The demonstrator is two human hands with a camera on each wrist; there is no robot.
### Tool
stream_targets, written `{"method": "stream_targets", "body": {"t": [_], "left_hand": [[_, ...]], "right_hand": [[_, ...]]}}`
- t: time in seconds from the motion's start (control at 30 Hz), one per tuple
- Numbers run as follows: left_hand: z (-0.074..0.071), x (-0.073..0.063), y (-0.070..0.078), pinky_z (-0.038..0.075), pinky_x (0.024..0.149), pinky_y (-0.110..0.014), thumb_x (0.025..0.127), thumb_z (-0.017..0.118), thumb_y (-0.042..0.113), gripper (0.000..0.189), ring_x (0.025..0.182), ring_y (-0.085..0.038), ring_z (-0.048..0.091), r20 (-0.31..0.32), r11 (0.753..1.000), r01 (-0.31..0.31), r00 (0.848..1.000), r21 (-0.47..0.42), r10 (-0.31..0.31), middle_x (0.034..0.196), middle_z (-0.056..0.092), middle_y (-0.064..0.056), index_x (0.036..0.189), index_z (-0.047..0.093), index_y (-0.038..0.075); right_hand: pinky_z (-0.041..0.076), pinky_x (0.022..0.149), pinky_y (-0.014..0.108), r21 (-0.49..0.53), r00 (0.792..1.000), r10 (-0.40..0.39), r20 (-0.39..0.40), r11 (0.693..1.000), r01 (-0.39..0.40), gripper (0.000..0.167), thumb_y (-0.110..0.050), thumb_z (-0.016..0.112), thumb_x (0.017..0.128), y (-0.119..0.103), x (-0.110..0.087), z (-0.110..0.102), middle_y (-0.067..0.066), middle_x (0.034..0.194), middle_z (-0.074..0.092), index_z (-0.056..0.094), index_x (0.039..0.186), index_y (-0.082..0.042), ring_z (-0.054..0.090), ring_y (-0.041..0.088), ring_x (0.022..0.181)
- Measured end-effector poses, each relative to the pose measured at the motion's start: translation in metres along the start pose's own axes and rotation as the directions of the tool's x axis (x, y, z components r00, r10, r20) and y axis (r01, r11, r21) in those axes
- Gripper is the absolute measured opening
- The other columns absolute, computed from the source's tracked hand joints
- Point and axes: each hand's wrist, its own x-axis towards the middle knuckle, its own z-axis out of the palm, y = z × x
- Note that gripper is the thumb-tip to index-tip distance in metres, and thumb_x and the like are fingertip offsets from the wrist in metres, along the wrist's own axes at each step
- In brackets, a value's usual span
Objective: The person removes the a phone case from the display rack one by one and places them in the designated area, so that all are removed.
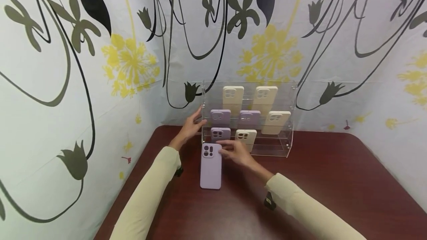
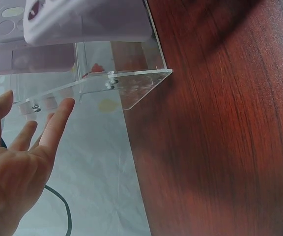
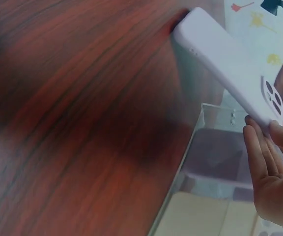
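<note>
A lilac phone case (image 1: 211,171) with camera cutouts hangs in front of a clear acrylic display rack (image 1: 273,149). My right hand (image 1: 237,153) pinches its upper right edge between thumb and fingers; the right wrist view shows that grip on the case (image 3: 225,64) near its camera end. At the rack's left side is my left hand (image 1: 191,127), its fingers extended against or close beside the side panel (image 2: 139,86). Behind the held case, the lowest tier bears a purple case (image 1: 225,133) and a cream case (image 1: 246,136).
On the middle tier stand two lilac cases (image 1: 220,116) (image 1: 250,116) and a cream case (image 1: 276,122). Two more cream cases (image 1: 233,97) (image 1: 265,97) lean on the top tier. The rack stands on a dark red wooden table (image 1: 333,180), before a flower-patterned cloth (image 1: 207,66).
</note>
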Motion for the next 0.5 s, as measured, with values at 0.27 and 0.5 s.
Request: {"method": "stream_targets", "body": {"t": [0.27,0.5], "left_hand": [[0.0,0.001,0.001,0.057,0.095,-0.064,0.106,0.061,0.011,0.073,0.139,-0.045,0.049,0.01,1.0,0.007,1.0,0.002,-0.007,0.163,0.034,-0.026,0.165,0.026,0.037],[-0.002,0.0,0.001,0.058,0.096,-0.063,0.107,0.061,0.014,0.074,0.141,-0.043,0.048,0.028,1.0,0.016,0.999,0.006,-0.016,0.166,0.03,-0.025,0.166,0.023,0.036]], "right_hand": [[0.068,0.072,0.042,0.012,0.997,0.066,-0.037,0.998,-0.066,0.034,0.003,0.073,0.095,0.008,0.011,0.025,0.026,0.105,0.076,0.069,0.128,0.007,0.078,0.032,0.087],[0.068,0.07,0.04,0.033,0.988,0.132,-0.077,0.991,-0.129,0.031,0.002,0.076,0.093,0.015,0.019,0.049,0.024,0.101,0.077,0.073,0.124,0.005,0.078,0.031,0.083]]}}
